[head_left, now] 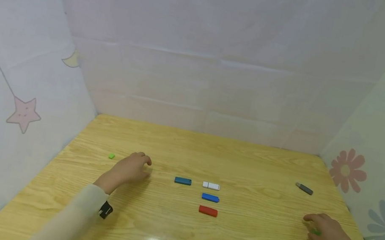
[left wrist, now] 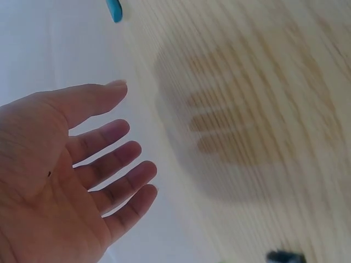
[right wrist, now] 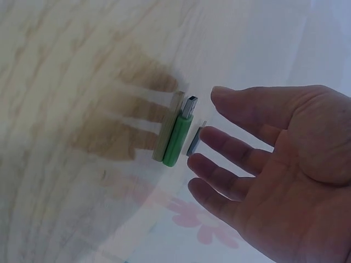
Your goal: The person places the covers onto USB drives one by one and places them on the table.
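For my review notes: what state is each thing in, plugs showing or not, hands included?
Green USB stick: metal plug exposed.
Grey USB stick: plug exposed.
Teal USB stick: no plug showing.
White USB stick: no plug showing.
Blue USB stick: no plug showing.
Red USB stick: no plug showing.
Small green piece: lying apart from the sticks.
Left hand: holding nothing.
Right hand: holding nothing.
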### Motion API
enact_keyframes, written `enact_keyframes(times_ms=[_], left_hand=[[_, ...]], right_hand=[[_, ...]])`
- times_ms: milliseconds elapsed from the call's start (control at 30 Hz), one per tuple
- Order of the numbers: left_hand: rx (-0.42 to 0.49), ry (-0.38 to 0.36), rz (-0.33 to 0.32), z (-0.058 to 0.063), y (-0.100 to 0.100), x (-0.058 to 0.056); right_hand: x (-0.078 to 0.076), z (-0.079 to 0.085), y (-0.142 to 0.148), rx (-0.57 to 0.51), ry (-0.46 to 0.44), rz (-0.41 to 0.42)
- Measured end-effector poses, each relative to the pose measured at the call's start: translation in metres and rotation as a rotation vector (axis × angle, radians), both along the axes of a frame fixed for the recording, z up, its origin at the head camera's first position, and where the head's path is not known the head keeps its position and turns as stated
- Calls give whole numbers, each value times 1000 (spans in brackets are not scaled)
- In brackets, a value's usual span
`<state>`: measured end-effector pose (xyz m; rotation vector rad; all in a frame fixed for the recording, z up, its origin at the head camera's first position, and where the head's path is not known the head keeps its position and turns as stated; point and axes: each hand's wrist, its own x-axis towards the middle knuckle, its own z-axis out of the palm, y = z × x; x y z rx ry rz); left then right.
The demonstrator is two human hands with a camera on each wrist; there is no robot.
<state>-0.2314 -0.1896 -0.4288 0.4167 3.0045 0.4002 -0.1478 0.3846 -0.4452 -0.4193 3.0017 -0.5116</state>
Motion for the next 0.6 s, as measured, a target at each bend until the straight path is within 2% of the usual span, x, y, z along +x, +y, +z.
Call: enact_keyframes(times_ms=[167, 367, 600], left_hand=[[35, 29, 29, -2, -22, -5], [47, 24, 84, -5, -47, -10], [53, 25, 105, -6, -72, -14]], right_hand=[[3, 1, 2, 2, 3, -1], [4, 2, 8, -4, -12, -16], [3, -5, 17, -17, -18, -14]])
